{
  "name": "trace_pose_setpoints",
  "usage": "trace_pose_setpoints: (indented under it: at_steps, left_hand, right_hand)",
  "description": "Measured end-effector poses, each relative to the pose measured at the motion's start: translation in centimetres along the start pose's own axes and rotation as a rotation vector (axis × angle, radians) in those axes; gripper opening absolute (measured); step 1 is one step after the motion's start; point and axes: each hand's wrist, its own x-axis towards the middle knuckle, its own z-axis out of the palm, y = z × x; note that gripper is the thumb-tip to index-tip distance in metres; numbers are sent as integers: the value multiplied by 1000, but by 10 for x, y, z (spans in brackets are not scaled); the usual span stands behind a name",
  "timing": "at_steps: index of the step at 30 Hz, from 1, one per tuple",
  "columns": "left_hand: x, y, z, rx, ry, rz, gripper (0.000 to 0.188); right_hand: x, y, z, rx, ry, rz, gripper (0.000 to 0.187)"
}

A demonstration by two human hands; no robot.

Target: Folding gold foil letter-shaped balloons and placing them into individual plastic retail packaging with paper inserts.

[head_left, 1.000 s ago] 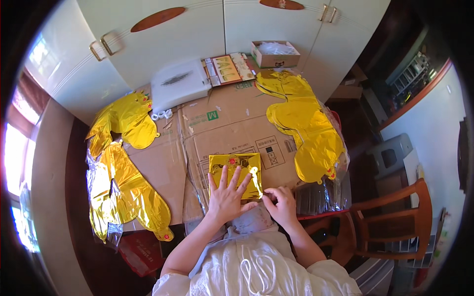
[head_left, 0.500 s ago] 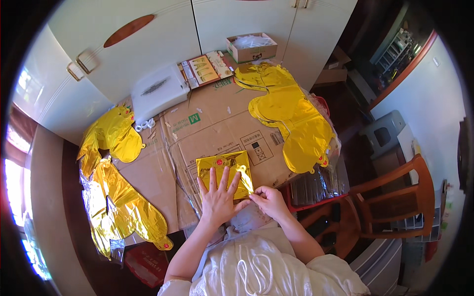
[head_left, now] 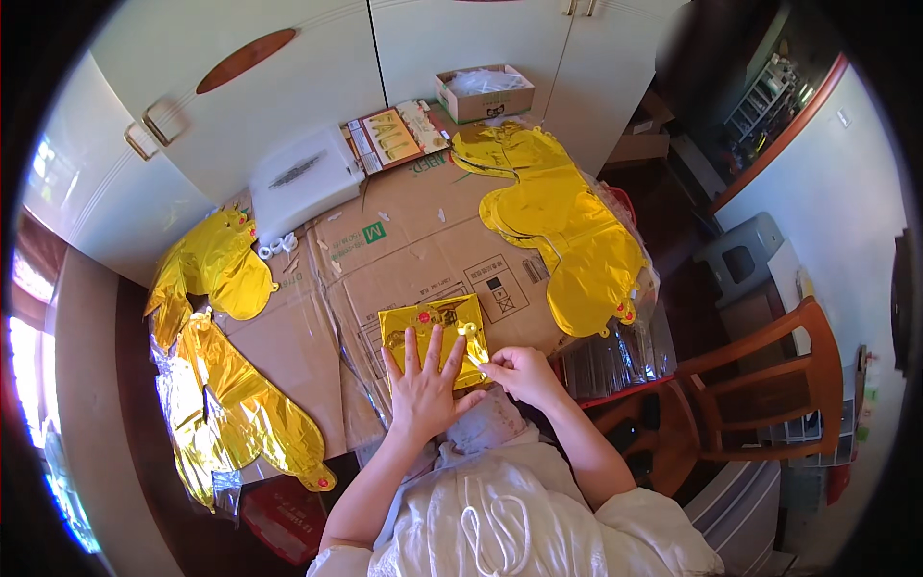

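Fingers wide, my left hand [head_left: 422, 396] lies flat on the folded gold foil balloon [head_left: 449, 315] at the near edge of the cardboard-covered surface [head_left: 413, 226]; my right hand [head_left: 521, 373] pinches its right side. Beyond, an open carton [head_left: 508, 105] holds translucent plastic pieces [head_left: 484, 81].

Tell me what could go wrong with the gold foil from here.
The flat gold foil square could crease or tear: the left hand presses on it while the right hand's fingertips work at its right edge.

It might slip off, as it lies at the near edge of the cardboard.

The lower-left gold foil piece could slide down, since its red-dotted tip pokes past the cardboard's edge.
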Motion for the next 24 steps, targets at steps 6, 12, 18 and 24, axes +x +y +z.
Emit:
trace_pose_setpoints:
  at_steps: [6,12,18,24]
  left_hand:
    - [0,0,0,-9,1,-1,86]
    - [0,0,-2,-4,6,5,85]
    - [0,0,-1,-6,4,5,85]
    - [0,0,-2,-12,5,3,86]
  right_hand:
    - [6,-6,-2,161,-94,129,21]
    - [10,-9,-3,146,-87,157,22]
    - [11,-7,0,77,-23,116,24]
    - [9,6,2,-266,179,-138,19]
